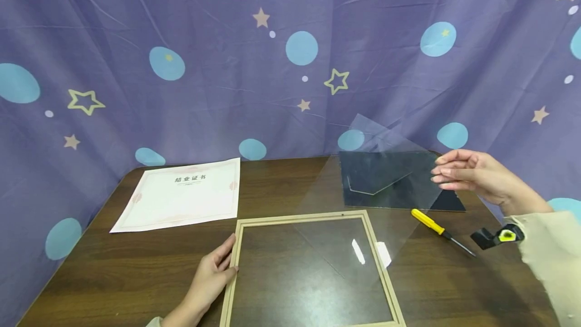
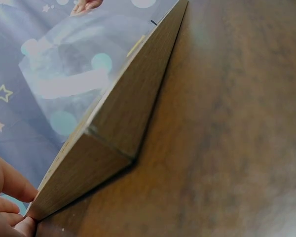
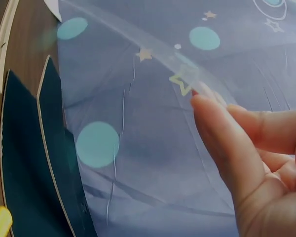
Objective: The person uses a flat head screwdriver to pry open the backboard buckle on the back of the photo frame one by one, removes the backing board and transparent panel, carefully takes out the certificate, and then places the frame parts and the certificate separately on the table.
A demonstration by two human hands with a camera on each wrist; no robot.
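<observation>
A light wooden picture frame [image 1: 299, 218] lies on the brown table, near its front. My left hand [image 1: 206, 276] holds the frame's left rail; in the left wrist view its fingertips [image 2: 24, 190] pinch the frame [image 2: 108, 148] near one end. My right hand [image 1: 483, 173] is raised at the right, pinching a clear plastic sheet [image 1: 392, 223] by its edge. The sheet hangs tilted in the air, its lower part by the frame's right side. In the right wrist view, thumb and fingers [image 3: 217, 133] meet on the thin, bent sheet [image 3: 143, 37].
A white certificate [image 1: 190, 201] lies at the back left of the table. At the back right is a dark backing board [image 1: 358, 198], partly seen through the sheet. A yellow-handled screwdriver [image 1: 428, 221] lies in front of it. A patterned purple curtain [image 1: 218, 74] hangs behind.
</observation>
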